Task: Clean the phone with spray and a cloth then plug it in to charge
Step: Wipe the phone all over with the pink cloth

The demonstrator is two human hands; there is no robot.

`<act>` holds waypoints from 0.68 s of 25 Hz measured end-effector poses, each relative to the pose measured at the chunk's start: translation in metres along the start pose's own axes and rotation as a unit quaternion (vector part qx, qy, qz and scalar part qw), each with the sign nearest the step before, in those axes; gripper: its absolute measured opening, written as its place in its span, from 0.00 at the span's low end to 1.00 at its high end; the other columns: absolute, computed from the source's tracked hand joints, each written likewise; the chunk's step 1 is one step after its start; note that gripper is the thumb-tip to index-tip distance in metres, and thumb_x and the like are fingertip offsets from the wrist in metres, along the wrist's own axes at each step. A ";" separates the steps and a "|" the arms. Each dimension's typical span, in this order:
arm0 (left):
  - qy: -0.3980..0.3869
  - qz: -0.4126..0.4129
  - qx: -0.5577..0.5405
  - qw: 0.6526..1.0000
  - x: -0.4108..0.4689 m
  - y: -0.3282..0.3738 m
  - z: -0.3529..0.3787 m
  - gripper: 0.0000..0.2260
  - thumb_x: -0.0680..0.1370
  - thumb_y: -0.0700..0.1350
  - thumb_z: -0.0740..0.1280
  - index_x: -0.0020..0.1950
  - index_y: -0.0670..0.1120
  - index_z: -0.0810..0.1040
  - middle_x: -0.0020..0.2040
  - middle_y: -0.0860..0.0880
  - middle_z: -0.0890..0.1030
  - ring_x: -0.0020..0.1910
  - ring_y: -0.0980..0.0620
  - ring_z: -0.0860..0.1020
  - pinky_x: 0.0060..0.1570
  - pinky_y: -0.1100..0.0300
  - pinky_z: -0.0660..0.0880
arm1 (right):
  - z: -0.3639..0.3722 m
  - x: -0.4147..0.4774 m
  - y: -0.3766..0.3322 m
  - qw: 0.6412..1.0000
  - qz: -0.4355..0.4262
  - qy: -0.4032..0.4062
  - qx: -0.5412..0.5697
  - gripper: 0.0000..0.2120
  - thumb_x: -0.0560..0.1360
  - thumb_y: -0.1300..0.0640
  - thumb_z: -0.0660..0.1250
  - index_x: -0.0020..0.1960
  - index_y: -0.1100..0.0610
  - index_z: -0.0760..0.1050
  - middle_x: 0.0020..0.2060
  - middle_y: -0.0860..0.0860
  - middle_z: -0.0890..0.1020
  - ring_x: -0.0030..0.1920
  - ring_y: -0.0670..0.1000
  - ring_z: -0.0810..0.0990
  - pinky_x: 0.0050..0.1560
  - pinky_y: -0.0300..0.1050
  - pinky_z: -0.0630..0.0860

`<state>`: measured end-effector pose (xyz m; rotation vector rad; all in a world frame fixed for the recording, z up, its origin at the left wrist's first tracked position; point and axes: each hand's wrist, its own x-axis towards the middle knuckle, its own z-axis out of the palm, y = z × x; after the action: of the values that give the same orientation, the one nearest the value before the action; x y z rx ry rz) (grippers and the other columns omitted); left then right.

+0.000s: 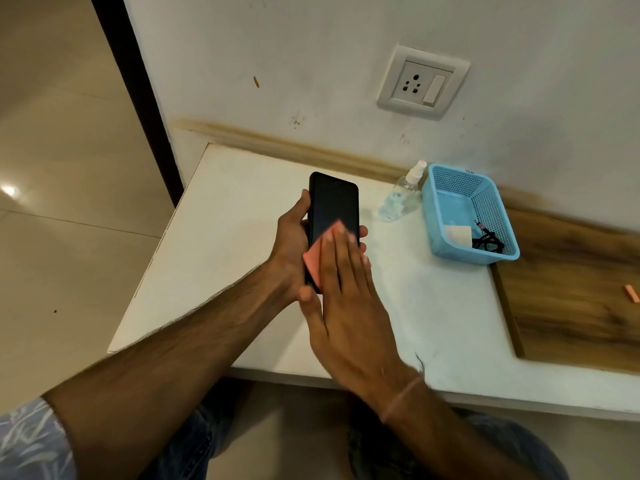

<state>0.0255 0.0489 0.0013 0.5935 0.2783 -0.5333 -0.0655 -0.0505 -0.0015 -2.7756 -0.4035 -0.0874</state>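
The phone, black with a dark screen, is held screen-up above the white bench, near its left end. The left hand is wrapped around the phone from the left and from beneath, thumb on the left edge and fingertips showing at the right edge. The right hand lies flat and open on the lower half of the screen, fingers straight and together, pressing a pink cloth against the glass; the cloth shows at the fingertips and along the left side of the hand. To the right a clear spray bottle with a white nozzle stands on the bench, touching or just beside a blue basket. In the basket lie a white charger and a black cable. On the wall above is a white socket with a switch.
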 end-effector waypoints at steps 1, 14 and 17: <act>0.002 -0.004 0.009 1.000 0.001 -0.001 -0.001 0.36 0.80 0.68 0.53 0.66 0.38 0.77 0.55 0.36 0.80 0.46 0.38 0.79 0.52 0.47 0.76 | 0.005 -0.022 -0.001 1.000 0.006 -0.013 0.007 0.35 0.79 0.33 0.37 0.79 0.52 0.37 0.78 0.47 0.38 0.78 0.47 0.38 0.76 0.49 0.42; -0.032 0.038 0.008 0.999 0.002 0.005 0.003 0.28 0.81 0.64 0.54 0.66 0.46 0.80 0.64 0.43 0.82 0.62 0.43 0.81 0.59 0.51 0.78 | -0.033 0.097 -0.002 0.995 0.092 0.035 -0.032 0.34 0.79 0.39 0.34 0.79 0.56 0.40 0.79 0.52 0.42 0.78 0.51 0.39 0.77 0.54 0.38; -0.049 0.048 -0.018 0.997 0.002 0.008 0.001 0.31 0.81 0.65 0.54 0.65 0.42 0.80 0.62 0.41 0.81 0.58 0.42 0.81 0.60 0.51 0.76 | -0.024 0.051 -0.007 0.997 0.047 0.031 -0.059 0.35 0.78 0.37 0.31 0.79 0.54 0.37 0.78 0.51 0.39 0.78 0.51 0.36 0.77 0.55 0.39</act>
<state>0.0322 0.0531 0.0053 0.5418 0.1650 -0.4632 -0.0190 -0.0391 0.0287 -2.8935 -0.2599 -0.1794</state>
